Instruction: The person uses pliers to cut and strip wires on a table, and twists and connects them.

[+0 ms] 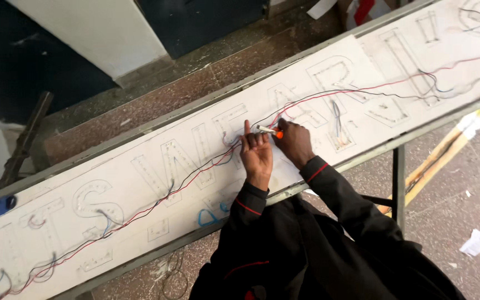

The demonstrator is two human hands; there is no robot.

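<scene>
Two hands are working together at the centre of the frame. My left hand [257,154] is pressing flat, fingers stretched, on the long white board [140,166], beside the red and black wires [195,173]. My right hand [293,141] is closing around a small white tool with an orange tip [271,131], touching the wires. I am judging this as a joining step; the next move is needing a steady tip. Near edge is lying close under my wrists; free board is stretching toward lower left and upper right.

Both arms in dark sleeves reach toward twelve o'clock; the left hand [257,154] lies palm-up, fingers extended, touching the fisted right hand [293,141] at its three o'clock.
</scene>
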